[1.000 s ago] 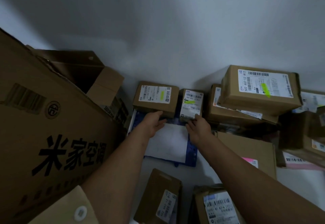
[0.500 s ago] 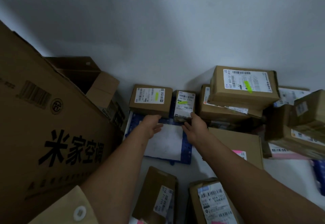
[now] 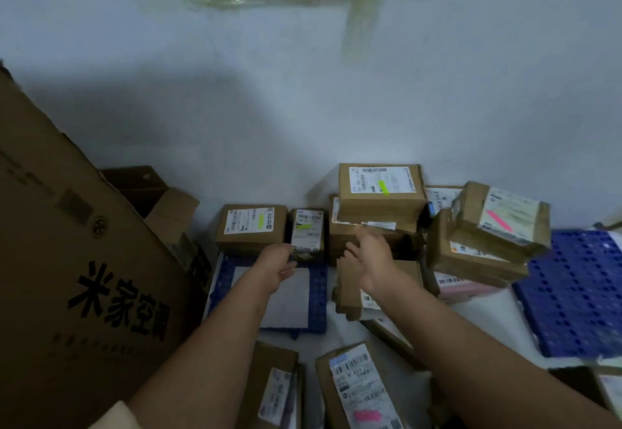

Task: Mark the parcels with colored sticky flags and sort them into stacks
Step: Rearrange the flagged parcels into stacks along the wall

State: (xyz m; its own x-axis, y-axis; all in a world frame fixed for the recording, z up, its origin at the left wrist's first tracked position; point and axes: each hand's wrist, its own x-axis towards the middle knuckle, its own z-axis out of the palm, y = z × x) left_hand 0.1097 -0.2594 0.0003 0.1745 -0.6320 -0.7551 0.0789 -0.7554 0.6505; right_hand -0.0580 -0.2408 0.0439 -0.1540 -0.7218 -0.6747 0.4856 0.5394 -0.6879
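Pale wall [image 3: 336, 109] behind, with taped plastic sheeting near the top; your parcels sit at its foot.

- Small upright parcel [image 3: 307, 234]: landmark item. White shipping label, print too blurred to read, green sticky flag [image 3: 304, 226] on it.
- Your left hand [image 3: 276, 259]: at the landmark's lower left corner, fingers curled against it; whether they actually pinch it cannot be told.
- Your right hand [image 3: 368, 253]: just right of the landmark, fingers spread, holding nothing, blurred.
- Flat parcel [image 3: 250, 228]: touching the landmark's left side, green flag on its label.
- Stacked parcel [image 3: 380, 189]: up and right of the landmark, green flag.
- Tilted parcel [image 3: 501, 218]: far right of the landmark, pink flag.
- Blue perforated mat [image 3: 319, 294]: below the landmark.
- Large carton [image 3: 77, 277]: far left of the landmark, printed "米家空调".
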